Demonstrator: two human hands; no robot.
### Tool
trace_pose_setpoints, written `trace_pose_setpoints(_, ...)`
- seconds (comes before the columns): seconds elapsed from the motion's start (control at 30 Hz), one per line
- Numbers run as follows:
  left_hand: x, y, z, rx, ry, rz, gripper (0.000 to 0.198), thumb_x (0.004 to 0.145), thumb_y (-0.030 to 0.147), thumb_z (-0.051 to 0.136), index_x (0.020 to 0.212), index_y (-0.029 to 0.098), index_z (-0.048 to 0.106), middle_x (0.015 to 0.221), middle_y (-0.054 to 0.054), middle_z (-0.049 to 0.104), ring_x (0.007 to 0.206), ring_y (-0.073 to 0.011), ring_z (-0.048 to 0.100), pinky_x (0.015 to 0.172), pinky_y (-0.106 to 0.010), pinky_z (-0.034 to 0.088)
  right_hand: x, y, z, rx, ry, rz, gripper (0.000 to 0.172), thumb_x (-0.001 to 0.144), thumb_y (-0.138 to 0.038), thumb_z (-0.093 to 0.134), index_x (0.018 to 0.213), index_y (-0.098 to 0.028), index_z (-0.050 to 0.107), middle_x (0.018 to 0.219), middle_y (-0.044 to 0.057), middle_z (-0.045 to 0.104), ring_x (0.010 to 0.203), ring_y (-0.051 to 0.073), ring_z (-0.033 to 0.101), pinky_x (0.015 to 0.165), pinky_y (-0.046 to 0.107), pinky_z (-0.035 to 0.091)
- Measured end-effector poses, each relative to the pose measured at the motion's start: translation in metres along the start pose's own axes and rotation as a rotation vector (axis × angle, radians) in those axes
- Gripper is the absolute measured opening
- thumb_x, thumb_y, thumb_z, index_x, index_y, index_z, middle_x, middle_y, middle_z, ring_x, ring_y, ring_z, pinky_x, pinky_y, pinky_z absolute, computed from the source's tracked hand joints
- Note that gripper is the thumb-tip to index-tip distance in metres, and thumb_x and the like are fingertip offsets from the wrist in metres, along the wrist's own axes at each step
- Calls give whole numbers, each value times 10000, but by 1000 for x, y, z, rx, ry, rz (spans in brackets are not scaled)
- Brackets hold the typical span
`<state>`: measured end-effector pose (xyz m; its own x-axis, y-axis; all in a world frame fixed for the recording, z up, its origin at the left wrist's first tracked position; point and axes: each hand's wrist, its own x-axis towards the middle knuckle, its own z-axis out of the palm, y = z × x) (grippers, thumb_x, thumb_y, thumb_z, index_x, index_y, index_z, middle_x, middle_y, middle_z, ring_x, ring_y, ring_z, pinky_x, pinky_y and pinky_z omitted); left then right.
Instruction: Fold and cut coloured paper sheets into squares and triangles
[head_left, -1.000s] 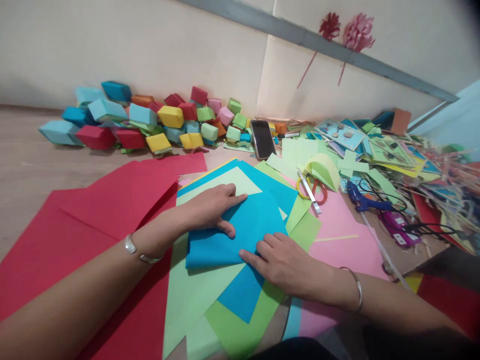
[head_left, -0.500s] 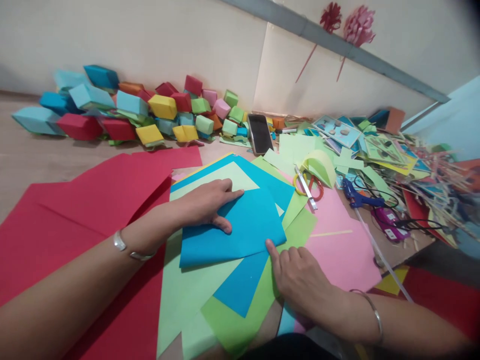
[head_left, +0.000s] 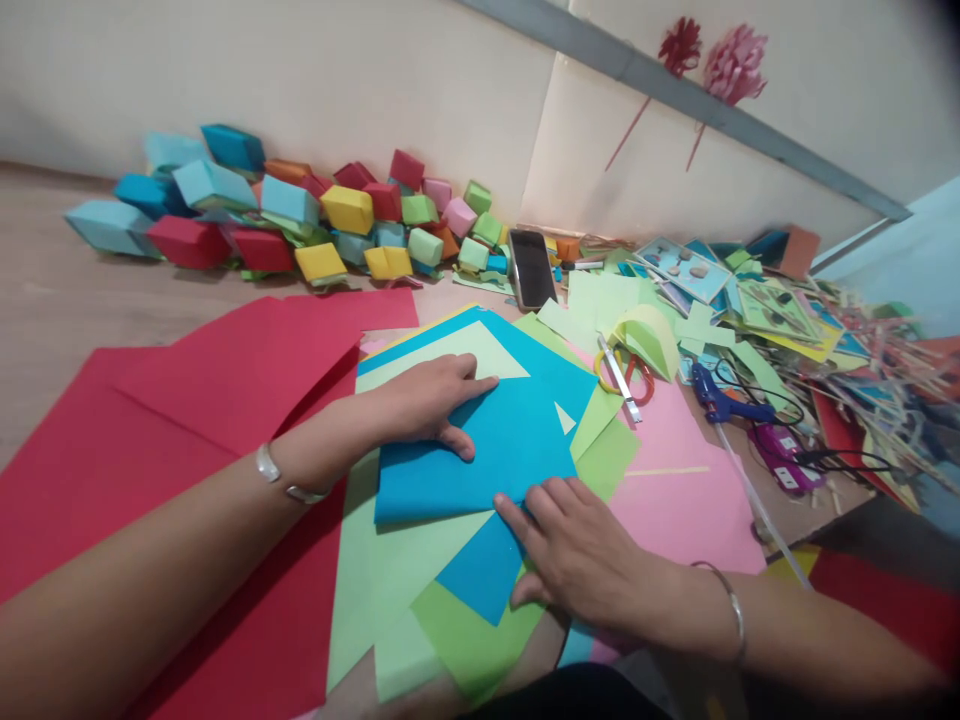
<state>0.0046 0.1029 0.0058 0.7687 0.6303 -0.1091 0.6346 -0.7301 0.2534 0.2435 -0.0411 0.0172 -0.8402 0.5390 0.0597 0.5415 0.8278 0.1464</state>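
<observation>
A folded blue paper sheet [head_left: 495,450] lies on a spread of green, blue, pink and red sheets. My left hand [head_left: 431,400] rests flat on its upper left part, fingers stretched out toward the right. My right hand [head_left: 577,550] lies at the sheet's lower edge, fingers spread and pressing along the folded edge. Each wrist wears a thin silver bangle. Neither hand holds anything up.
Large red sheets [head_left: 187,430] cover the left. A heap of folded paper boxes [head_left: 300,220] lines the wall. A phone [head_left: 531,268], scissors [head_left: 626,375], a blue glue gun [head_left: 724,400] and a clutter of cards and sticks [head_left: 787,310] lie to the right.
My right hand slid from the blue sheet's right corner back leftward along its lower edge, fingers now spread flat. My left hand stayed pressed in place.
</observation>
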Motion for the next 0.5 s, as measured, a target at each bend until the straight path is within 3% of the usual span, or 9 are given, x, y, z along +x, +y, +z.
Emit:
trace_pose_setpoints(0.07,0,1,-1,9,9,4,921,731,674,708,1450,152,463,1081,-126,570,956,-293,542,744,-306,389,7,-3,11,53,22,-57,929,792,-770,555,1331,-14,535,868,81,569,770,237,427,648,377,294)
trace_pose_setpoints(0.13,0,2,0,28,23,5,910,716,667,727,1434,166,479,1073,-118,573,944,-285,545,725,-300,381,12,-5,17,85,28,-108,950,794,-782,534,1339,-4,519,868,77,560,766,232,413,651,374,283)
trace_pose_setpoints(0.37,0,2,2,58,43,1,900,724,649,732,1436,165,470,1047,-107,572,923,-274,547,695,-292,366,44,-3,13,169,-16,-201,786,870,-757,438,1303,-111,549,850,57,530,786,230,417,669,361,291)
trace_pose_setpoints(0.5,-1,4,1,87,36,-6,850,777,580,723,1456,152,444,1065,-115,566,933,-270,546,704,-296,362,68,-1,12,209,-86,-254,720,863,-734,491,1316,-177,548,860,50,531,799,225,426,690,351,320)
